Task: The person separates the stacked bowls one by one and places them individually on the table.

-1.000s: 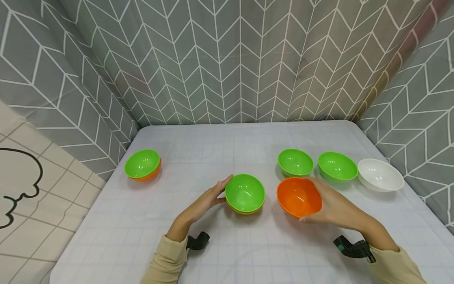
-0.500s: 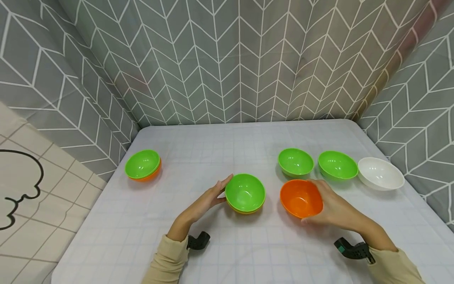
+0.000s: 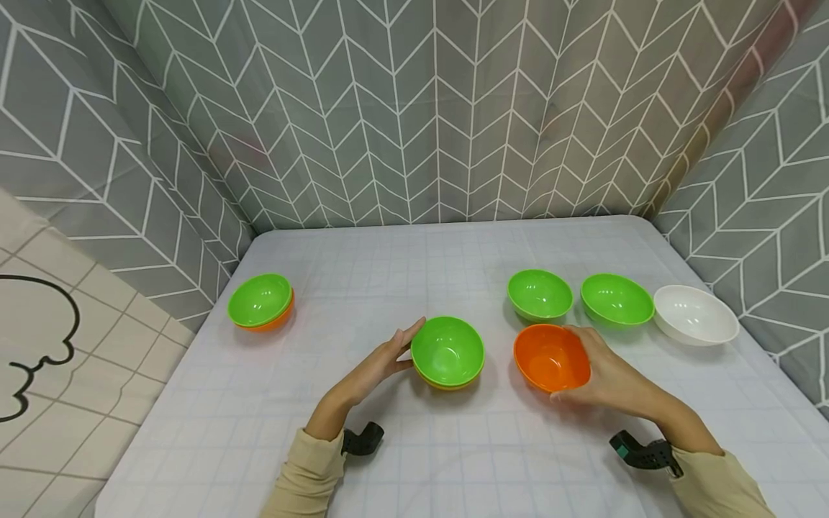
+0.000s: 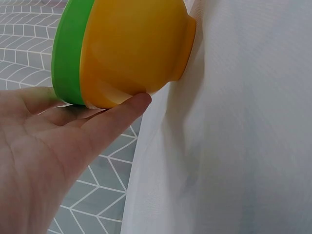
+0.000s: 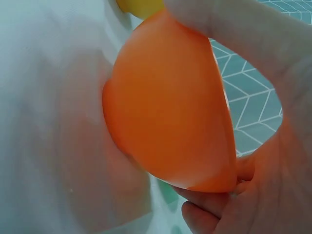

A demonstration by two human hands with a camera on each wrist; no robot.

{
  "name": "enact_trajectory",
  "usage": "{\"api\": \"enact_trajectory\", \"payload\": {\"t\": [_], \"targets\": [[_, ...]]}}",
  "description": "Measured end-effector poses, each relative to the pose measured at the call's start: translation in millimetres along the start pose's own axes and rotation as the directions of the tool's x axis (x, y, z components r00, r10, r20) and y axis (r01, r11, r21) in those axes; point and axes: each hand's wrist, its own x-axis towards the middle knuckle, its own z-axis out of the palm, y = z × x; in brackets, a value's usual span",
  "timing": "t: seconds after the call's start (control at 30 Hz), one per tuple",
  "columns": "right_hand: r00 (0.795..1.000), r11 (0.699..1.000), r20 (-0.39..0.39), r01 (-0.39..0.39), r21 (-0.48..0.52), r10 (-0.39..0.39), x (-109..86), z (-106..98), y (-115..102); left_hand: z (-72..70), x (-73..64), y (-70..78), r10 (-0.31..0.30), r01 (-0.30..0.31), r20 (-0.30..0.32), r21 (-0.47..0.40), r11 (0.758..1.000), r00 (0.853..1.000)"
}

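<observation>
Orange bowl (image 3: 552, 358), gripped from its right by the right hand (image 3: 605, 374), sits near and right of the green bowl (image 3: 448, 351) nested in a yellow bowl (image 4: 131, 53) on the bench (image 3: 388, 453), while the left hand (image 3: 382, 362), not grasping, touches their left side

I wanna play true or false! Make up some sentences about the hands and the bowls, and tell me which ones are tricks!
1. The right hand holds an orange bowl. True.
2. The white bowl is the farthest right of all the bowls. True.
3. The left hand touches the white bowl. False: it touches the middle stack, a green bowl in a yellow bowl.
4. The far-left green bowl sits beneath another bowl. False: it rests inside the far-left orange bowl.
</observation>
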Motion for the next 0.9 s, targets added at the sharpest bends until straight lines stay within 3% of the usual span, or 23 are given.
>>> {"api": "enact_trajectory", "payload": {"t": [0.27, 0.5, 0.73, 0.9], "targets": [[0.999, 0.999, 0.034, -0.021, 0.030, 0.020, -0.6, 1, 2, 0.2, -0.3, 0.3, -0.013, 0.013, -0.006, -0.003, 1.000, 1.000], [0.999, 0.999, 0.030, -0.045, 0.010, 0.044, 4.7, -13, -9, -0.4, -0.8, -1.0, -0.013, 0.013, -0.016, 0.002, 1.000, 1.000], [1.000, 0.999, -0.026, 0.013, 0.030, -0.012, 22.2, -15, -29, -1.6, 1.3, -3.8, -0.022, 0.021, -0.015, -0.004, 1.000, 1.000], [0.998, 0.998, 0.008, 0.067, -0.004, -0.067, 43.5, -4, -50, -1.6, 1.7, -2.4, -0.036, 0.036, -0.015, -0.014, 0.999, 0.999]]}}
